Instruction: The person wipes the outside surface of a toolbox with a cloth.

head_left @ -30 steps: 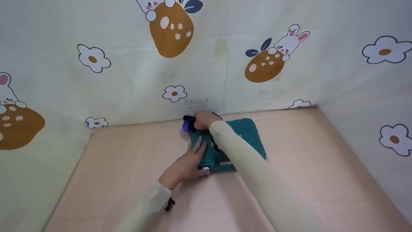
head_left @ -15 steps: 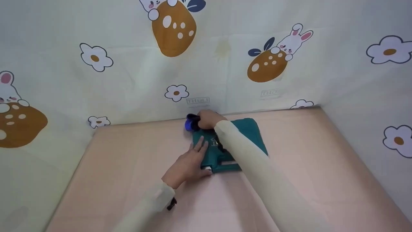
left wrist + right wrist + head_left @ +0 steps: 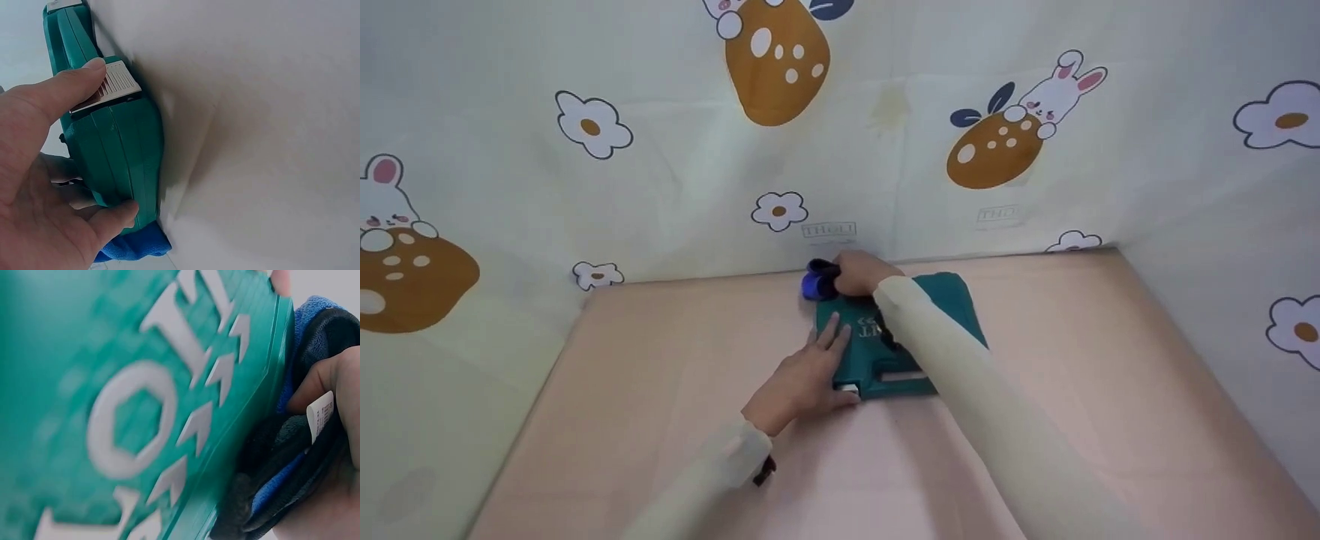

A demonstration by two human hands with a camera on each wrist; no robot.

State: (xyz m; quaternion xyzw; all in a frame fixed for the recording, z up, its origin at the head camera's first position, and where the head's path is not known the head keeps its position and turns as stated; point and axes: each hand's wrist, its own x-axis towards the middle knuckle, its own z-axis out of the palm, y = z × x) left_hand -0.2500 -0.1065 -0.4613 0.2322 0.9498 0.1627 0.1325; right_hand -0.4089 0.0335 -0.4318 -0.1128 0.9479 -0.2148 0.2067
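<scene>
A green plastic case (image 3: 952, 296) with white lettering lies flat near the back of the table. My left hand (image 3: 802, 379) grips its left end, fingers spread over the lid. In the left wrist view, the thumb lies on a ribbed silvery latch (image 3: 119, 83) and the little finger touches the end wall. My right hand (image 3: 864, 273) holds a bunched blue and black cloth (image 3: 323, 326) at the far edge of the case. A small white label (image 3: 320, 417) shows on the cloth. My right forearm hides part of the lid.
The case's carry handle (image 3: 900, 386) faces me. Pink-beige cover lies over the table (image 3: 675, 360). Behind and at both sides hang pale sheets (image 3: 690, 165) printed with rabbits, brown fruit and flowers, meeting the table at its back edge.
The head view has shifted slightly. My right hand and cloth have slid a little to the right along the far edge, and more lettering shows. My left hand stays on the case.
</scene>
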